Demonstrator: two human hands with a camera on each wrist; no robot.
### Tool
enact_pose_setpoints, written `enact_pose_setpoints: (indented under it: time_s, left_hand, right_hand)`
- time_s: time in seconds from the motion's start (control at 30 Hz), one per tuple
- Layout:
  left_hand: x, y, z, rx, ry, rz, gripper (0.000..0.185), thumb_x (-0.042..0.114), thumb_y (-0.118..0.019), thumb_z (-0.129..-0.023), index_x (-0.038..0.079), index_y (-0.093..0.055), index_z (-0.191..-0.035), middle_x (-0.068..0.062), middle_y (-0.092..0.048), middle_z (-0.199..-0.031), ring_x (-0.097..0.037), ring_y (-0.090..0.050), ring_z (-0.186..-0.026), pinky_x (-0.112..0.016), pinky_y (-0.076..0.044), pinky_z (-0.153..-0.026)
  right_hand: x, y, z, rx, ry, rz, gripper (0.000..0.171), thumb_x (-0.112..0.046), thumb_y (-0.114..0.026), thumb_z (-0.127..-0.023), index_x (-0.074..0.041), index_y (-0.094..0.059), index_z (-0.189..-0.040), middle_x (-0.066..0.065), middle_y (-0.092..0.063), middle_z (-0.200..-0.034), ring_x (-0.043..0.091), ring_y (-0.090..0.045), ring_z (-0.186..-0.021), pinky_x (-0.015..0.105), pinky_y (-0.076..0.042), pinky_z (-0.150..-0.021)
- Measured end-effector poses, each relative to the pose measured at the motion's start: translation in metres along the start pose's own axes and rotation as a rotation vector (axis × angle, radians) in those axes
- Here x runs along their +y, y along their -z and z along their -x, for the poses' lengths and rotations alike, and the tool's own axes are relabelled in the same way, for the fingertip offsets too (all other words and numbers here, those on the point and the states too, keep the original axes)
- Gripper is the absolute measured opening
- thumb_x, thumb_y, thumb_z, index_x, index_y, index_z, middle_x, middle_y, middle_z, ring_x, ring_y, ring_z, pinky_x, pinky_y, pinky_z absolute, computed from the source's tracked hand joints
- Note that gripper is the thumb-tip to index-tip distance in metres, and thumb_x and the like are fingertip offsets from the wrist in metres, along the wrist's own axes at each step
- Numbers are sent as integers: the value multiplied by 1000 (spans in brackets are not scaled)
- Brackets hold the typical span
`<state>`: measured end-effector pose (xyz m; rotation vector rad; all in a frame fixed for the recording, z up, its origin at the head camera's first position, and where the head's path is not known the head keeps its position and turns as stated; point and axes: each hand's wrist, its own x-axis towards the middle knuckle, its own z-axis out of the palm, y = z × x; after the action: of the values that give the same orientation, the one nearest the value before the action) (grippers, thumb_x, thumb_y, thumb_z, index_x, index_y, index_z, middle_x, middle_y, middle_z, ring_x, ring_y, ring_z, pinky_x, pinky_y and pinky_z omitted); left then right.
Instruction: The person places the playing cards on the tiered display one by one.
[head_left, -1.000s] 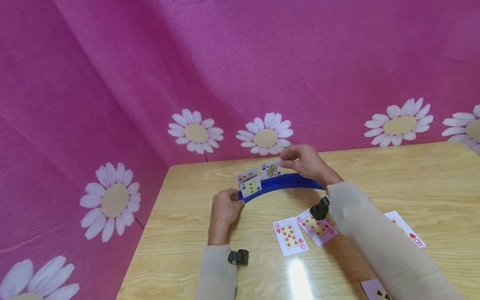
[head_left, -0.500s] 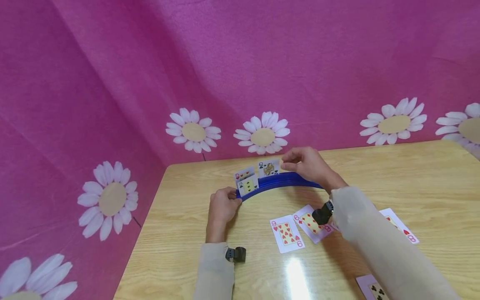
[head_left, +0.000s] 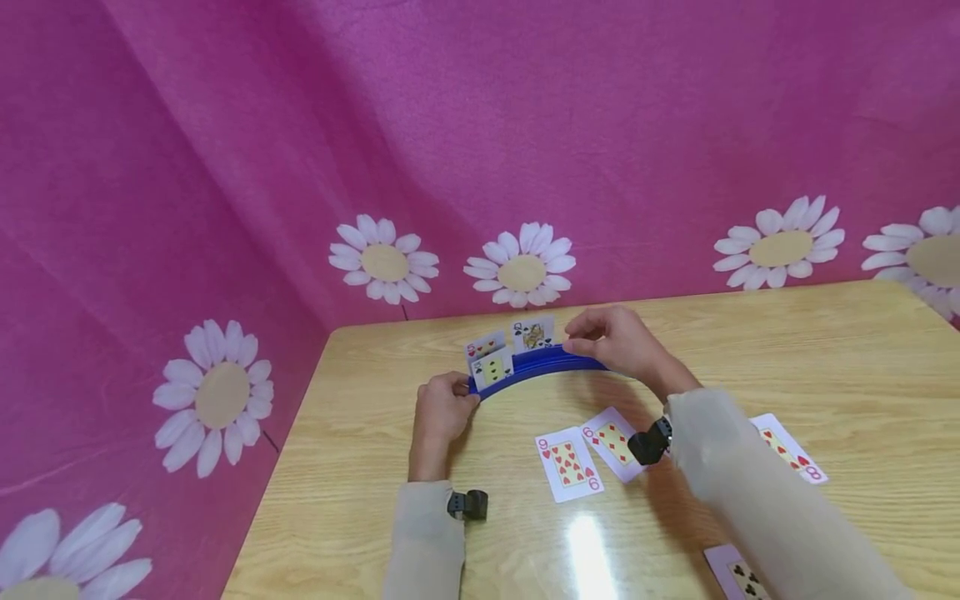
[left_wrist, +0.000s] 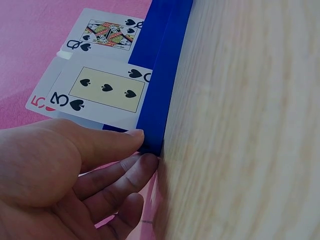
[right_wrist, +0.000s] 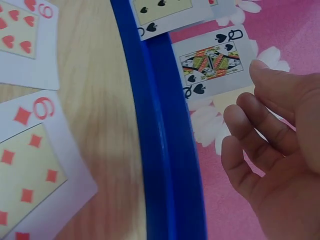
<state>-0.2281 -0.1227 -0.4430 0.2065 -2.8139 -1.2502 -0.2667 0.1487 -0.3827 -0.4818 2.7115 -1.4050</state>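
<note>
Two hands work at a blue rack [head_left: 536, 367], a curved holder whose long axis runs left to right across the wooden surface [head_left: 750, 350]. At its left end the left hand [head_left: 442, 410] grasps the rack tip: in the left wrist view the thumb lies on the blue edge and the fingers [left_wrist: 125, 175] curl beneath it. Standing in the slot just right of that hand are the 5 of hearts [head_left: 483, 343] and, overlapping it in front, the 3 of spades [head_left: 494, 367]. Next along stands the queen [head_left: 533, 333], upright and apart from those two. The right hand [head_left: 611, 340] hovers just right of the queen, its grip released: the fingertips [right_wrist: 260, 67] are loosely bent near the card's edge, seemingly not touching it. The queen thus lies to the left of the right hand, which is the nearer one. Face up on the surface nearer the person lie the 9 of hearts [head_left: 567, 463], 6 of diamonds [head_left: 611, 442] and, further right, an 8 [head_left: 787, 447]
</note>
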Motion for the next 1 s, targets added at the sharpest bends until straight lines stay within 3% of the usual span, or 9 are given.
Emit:
enact_pose_setpoints:
  time_s: [0.2, 1.0]
  left_hand:
    - [1, 4, 0, 11, -27, -10, 26, 6, -76, -88, 1, -73, -113, -9, -71, -93, -22, -64, -86, -40, -52, -82]
    - [3, 2, 3, 6, 3, -6, 27, 7, -75, -89, 1, -72, -116, -10, -70, -97, -23, -63, -88, -40, -51, -82]
  right_hand:
    - [5, -3, 8, -28, -28, -13, 24, -13, -73, -92, 0, -71, -113, 7, -70, -98, 25, -59, -88, 37, -50, -78]
    - [17, -19, 36, -65, 2, 14, 20, -12, -73, -92, 0, -72, -107, 2, -67, -91, 20, -59, -84, 35, -50, -74]
